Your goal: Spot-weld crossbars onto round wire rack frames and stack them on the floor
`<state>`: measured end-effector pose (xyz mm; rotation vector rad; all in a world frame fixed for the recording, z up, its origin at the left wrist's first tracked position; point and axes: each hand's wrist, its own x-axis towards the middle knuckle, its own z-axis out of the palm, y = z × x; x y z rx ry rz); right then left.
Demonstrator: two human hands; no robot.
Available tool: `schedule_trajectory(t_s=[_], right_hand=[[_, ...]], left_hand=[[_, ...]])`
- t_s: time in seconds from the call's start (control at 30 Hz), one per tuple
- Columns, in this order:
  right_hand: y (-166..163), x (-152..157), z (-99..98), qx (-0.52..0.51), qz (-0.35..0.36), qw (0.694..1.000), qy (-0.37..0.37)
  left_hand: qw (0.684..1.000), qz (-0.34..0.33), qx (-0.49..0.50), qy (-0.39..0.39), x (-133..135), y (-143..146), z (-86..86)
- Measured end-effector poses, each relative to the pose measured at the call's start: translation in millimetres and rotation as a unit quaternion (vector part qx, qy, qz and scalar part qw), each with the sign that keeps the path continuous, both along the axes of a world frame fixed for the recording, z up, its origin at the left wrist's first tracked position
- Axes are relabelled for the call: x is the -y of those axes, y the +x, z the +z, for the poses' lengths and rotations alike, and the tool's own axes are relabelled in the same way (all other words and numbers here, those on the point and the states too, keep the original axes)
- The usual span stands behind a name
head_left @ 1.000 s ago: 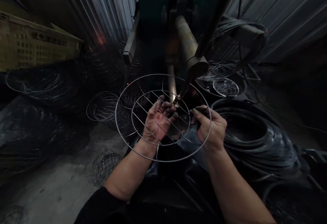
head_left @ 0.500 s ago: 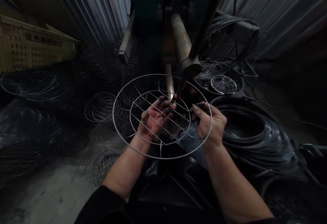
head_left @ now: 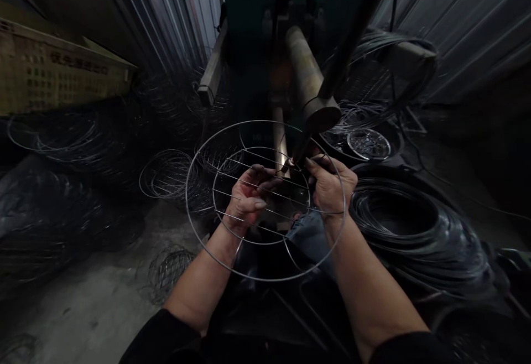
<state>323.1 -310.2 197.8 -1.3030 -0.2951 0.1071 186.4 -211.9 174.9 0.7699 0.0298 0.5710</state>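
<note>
A round wire rack [head_left: 265, 243], with an outer ring, a smaller inner ring and several parallel cross wires, lies tilted across both hands. My left hand [head_left: 249, 192] reaches in from below, fingers curled near the metal tips and thumb bent inward; cross wires pass over it. My right hand [head_left: 334, 184] pinches the rack's right side by the inner ring, though the exact grip is partly hidden. Between the hands, a slanted upper electrode [head_left: 301, 148] meets the upright lower electrode [head_left: 280, 140] of a welding machine at the rack's far inner edge.
The machine's thick upper arm [head_left: 307, 71] juts toward me. On the right sit a large wire coil [head_left: 431, 242] and a tub holding a metal ring [head_left: 369, 144]. Finished-looking wire racks [head_left: 166, 176] pile up at left, below a yellow crate [head_left: 62, 71].
The rack has turned, its cross wires now at a shallower slant, and its near edge sits lower. My right hand has shifted left toward the electrodes. My left fingers and thumb have curled in more.
</note>
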Motion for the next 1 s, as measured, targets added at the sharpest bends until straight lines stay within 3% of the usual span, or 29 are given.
schedule_trajectory(t_s=[0.43,0.57,0.67,0.77,0.9,1.0], right_hand=[[10,-22,-1.2,0.009,0.051,0.997,0.054],[10,-22,-0.1,0.009,0.044,0.998,0.042],[10,-20,2.4,-0.003,0.077,0.997,0.023],[9,-10,3.6,-0.040,0.117,0.992,0.034],[0,24,0.3,-0.088,0.076,0.991,0.063],[-14,52,-1.5,-0.097,0.097,0.987,0.088]], left_hand=[[0.999,0.038,-0.015,-0.024,-3,3,1.8],[0.998,0.044,-0.022,-0.030,4,1,4.1],[0.998,0.049,-0.027,-0.038,10,-1,3.9],[0.997,0.052,-0.038,-0.040,14,-4,5.0],[0.998,0.042,-0.040,-0.036,14,-8,8.0],[0.998,0.043,-0.033,-0.039,13,-8,8.1]])
